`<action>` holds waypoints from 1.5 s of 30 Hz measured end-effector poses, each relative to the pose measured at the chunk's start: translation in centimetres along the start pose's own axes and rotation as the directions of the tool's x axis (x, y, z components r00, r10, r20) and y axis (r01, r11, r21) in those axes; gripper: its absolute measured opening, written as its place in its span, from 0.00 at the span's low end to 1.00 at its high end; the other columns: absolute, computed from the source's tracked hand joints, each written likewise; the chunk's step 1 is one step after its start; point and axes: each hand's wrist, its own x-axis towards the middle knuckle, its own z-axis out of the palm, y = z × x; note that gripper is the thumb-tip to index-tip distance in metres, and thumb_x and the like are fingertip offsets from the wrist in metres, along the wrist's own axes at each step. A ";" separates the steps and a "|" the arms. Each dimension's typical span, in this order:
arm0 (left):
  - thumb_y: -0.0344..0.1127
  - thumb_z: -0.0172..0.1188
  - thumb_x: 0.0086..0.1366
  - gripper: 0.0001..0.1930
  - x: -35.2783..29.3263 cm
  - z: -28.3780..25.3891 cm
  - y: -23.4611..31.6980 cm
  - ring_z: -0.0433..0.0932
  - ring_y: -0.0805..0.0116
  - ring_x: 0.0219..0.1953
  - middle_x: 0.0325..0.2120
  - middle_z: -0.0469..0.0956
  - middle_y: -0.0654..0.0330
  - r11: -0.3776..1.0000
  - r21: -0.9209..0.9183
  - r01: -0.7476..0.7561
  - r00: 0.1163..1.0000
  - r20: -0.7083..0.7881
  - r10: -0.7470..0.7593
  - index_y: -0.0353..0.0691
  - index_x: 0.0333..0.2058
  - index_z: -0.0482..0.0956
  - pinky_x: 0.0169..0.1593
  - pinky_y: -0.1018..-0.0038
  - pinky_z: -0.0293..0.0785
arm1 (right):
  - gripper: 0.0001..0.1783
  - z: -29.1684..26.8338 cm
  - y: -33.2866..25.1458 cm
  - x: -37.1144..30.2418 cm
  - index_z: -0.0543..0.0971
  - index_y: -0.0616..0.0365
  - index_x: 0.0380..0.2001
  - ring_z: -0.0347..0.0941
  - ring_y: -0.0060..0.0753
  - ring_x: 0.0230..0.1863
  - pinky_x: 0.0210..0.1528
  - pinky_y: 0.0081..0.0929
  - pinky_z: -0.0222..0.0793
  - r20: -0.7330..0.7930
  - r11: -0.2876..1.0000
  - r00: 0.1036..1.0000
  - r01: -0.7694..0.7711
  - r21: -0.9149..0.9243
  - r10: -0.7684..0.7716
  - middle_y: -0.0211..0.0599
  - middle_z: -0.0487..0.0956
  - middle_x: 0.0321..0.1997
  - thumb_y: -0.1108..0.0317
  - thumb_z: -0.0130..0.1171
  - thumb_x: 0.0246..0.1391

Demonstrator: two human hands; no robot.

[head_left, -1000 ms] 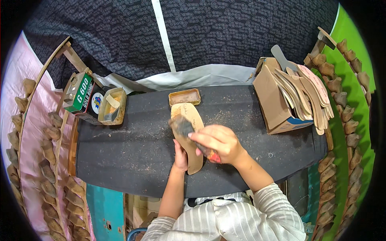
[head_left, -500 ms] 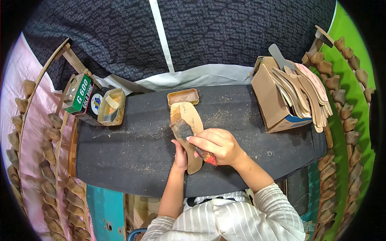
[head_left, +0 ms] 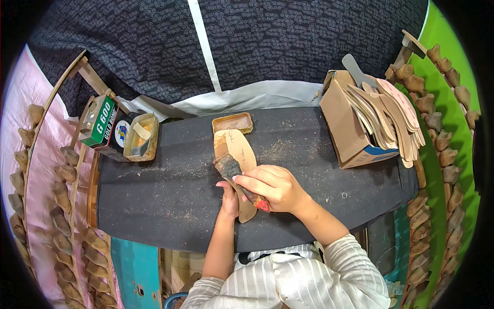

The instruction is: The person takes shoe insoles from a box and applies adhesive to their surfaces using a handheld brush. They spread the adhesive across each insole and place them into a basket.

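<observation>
A tan insole board [head_left: 243,148], shaped like a shoe sole, is held up over the table with its broad end pointing away from me. My left hand [head_left: 229,201] grips it from the left and beneath, thumb raised at its edge; the other fingers are mostly hidden under it. In my right hand [head_left: 275,188] is a flat paintbrush [head_left: 228,167] with dark, crusted bristles and a red handle end. Its bristles lie across the insole's left edge near the middle. A strip along the insole's upper left looks darker and shinier than the rest.
A shallow tray [head_left: 232,123] sits just beyond the insole. At left stand a green and black can [head_left: 100,126] and a tub [head_left: 150,149] with scraps. A cardboard box [head_left: 339,121] full of sole pieces is at right. Racks of wooden shoe lasts [head_left: 60,193] flank the black-covered table [head_left: 154,206].
The paintbrush and my right hand have shifted slightly left and toward me along the insole. The insole has moved a little left, still in my left hand.
</observation>
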 end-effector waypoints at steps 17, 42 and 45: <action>0.81 0.24 0.49 0.53 0.0 3.2 2.4 0.74 0.73 0.23 0.38 0.76 0.57 0.997 -0.023 -0.069 0.997 -0.029 0.068 0.35 0.53 0.65 0.23 0.81 0.70 | 0.22 -0.9 0.2 -0.8 0.78 0.60 0.37 0.76 0.38 0.30 0.34 0.32 0.73 0.149 0.992 0.989 -0.041 0.121 0.023 0.37 0.77 0.32 0.72 0.63 0.31; 0.74 0.11 0.58 0.50 0.0 1.9 2.6 0.72 0.56 0.51 0.49 0.72 0.47 0.991 -0.075 -0.109 0.988 0.104 0.116 0.37 0.58 0.60 0.55 0.64 0.68 | 0.22 0.4 -0.1 -1.2 0.79 0.59 0.37 0.75 0.35 0.27 0.30 0.30 0.71 0.089 0.996 0.996 -0.024 0.091 0.016 0.34 0.76 0.29 0.70 0.67 0.32; 0.74 0.11 0.57 0.51 0.1 1.8 2.5 0.72 0.56 0.51 0.48 0.73 0.48 0.991 -0.081 -0.103 0.987 0.112 0.112 0.36 0.58 0.61 0.54 0.64 0.68 | 0.22 0.1 -0.2 -1.5 0.79 0.59 0.37 0.75 0.35 0.27 0.30 0.30 0.71 0.103 0.997 0.994 -0.032 0.077 0.024 0.34 0.76 0.28 0.70 0.67 0.32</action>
